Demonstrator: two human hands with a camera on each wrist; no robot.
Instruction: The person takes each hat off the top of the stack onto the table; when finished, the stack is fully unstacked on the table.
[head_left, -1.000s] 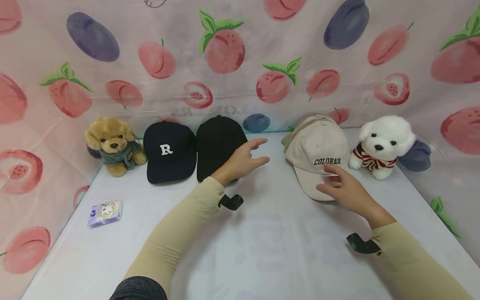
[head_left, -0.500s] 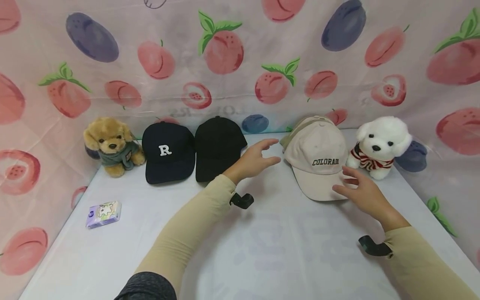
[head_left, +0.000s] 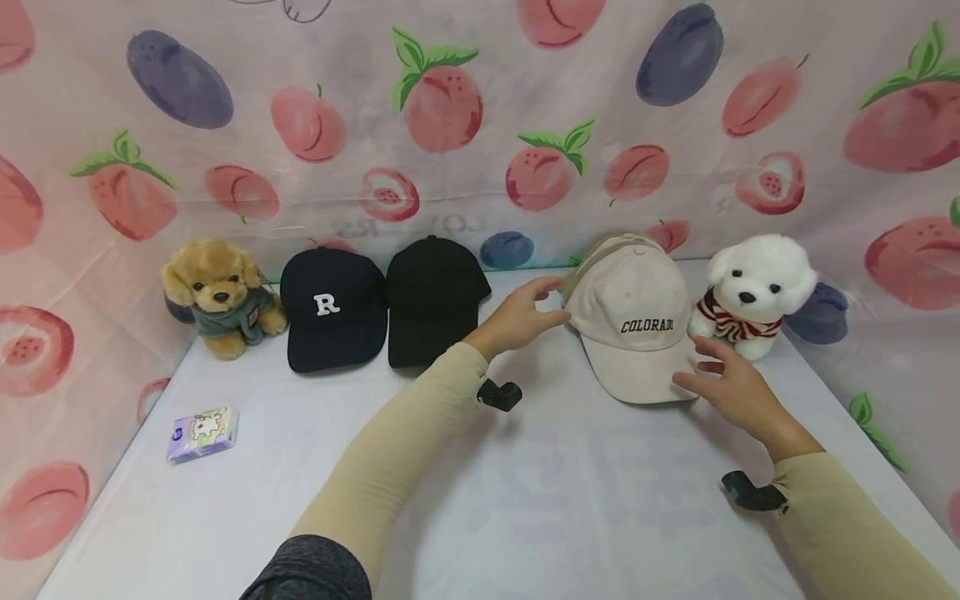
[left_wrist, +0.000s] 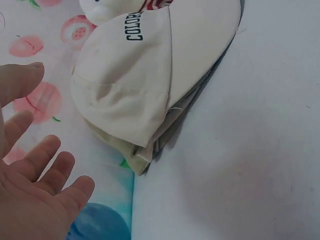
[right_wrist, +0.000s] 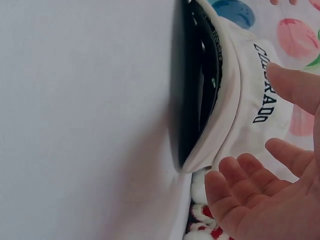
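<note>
A cream baseball cap [head_left: 636, 304] lettered COLORADO sits on the table at the right, stacked over other caps. An olive cap [left_wrist: 112, 144] shows under its edge in the left wrist view, and dark brims [right_wrist: 205, 70] lie beneath it in the right wrist view. My left hand [head_left: 519, 318] is at the stack's left side, fingers spread; the left wrist view shows a gap between them and the cap. By the brim's right side my right hand [head_left: 738, 398] is held with its fingers loosely bent. Neither hand holds anything.
To the left stand a navy cap [head_left: 333, 312] with an R and a black cap [head_left: 431, 304]. A brown plush dog [head_left: 221, 292] and a white plush dog [head_left: 757, 287] flank the row. A tissue pack [head_left: 202, 435] lies front left. A fruit-print curtain [head_left: 450, 192] hangs behind.
My left hand has moved right, from near the black cap to the cream cap's left side. My right hand has drifted right, from over the brim to beside it. The caps stay put.
</note>
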